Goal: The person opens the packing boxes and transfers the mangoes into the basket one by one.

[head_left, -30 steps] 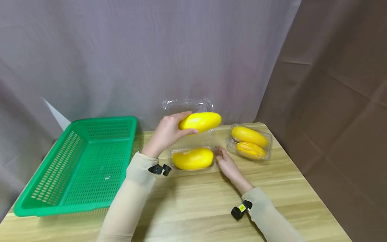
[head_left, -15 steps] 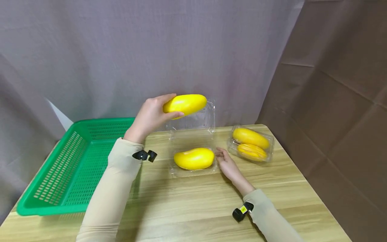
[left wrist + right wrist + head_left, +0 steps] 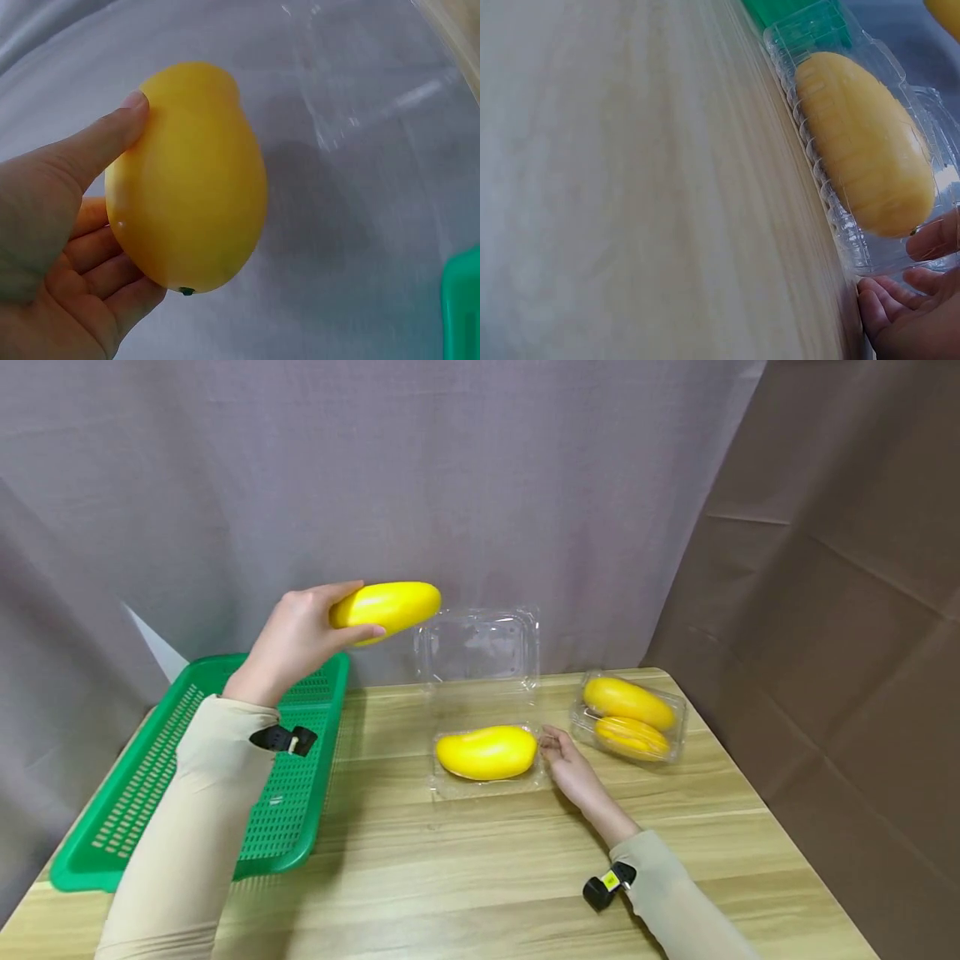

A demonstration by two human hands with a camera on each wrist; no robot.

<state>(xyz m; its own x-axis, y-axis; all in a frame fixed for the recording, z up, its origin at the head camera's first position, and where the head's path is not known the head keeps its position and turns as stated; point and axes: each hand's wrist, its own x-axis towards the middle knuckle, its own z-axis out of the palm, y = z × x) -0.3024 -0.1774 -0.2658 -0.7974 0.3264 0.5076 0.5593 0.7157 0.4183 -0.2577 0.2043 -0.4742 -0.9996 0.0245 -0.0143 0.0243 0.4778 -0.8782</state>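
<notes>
My left hand (image 3: 296, 631) grips a smooth yellow mango (image 3: 390, 606), raised above the table near the basket's right rim. In the left wrist view, the thumb lies on one side of the mango (image 3: 191, 180) and the fingers are behind it; its small dark stem end points down. A second mango (image 3: 486, 752) lies in a clear plastic clamshell container (image 3: 480, 647) whose lid stands up at the back. At that container's right end is my right hand (image 3: 572, 772). The right wrist view shows its thumb and fingers on either side of the container's end wall, pinching it.
A green perforated basket (image 3: 322, 785) stands on the left of the wooden table (image 3: 450, 877). To the right, another clear container (image 3: 678, 727) holds two yellow mangoes. Grey curtain (image 3: 480, 485) hangs behind the table, and brown cloth (image 3: 847, 652) hangs at the right.
My left hand has carried the mango leftward and up, away from above the open container toward the basket. My right hand has stayed at the container's end.
</notes>
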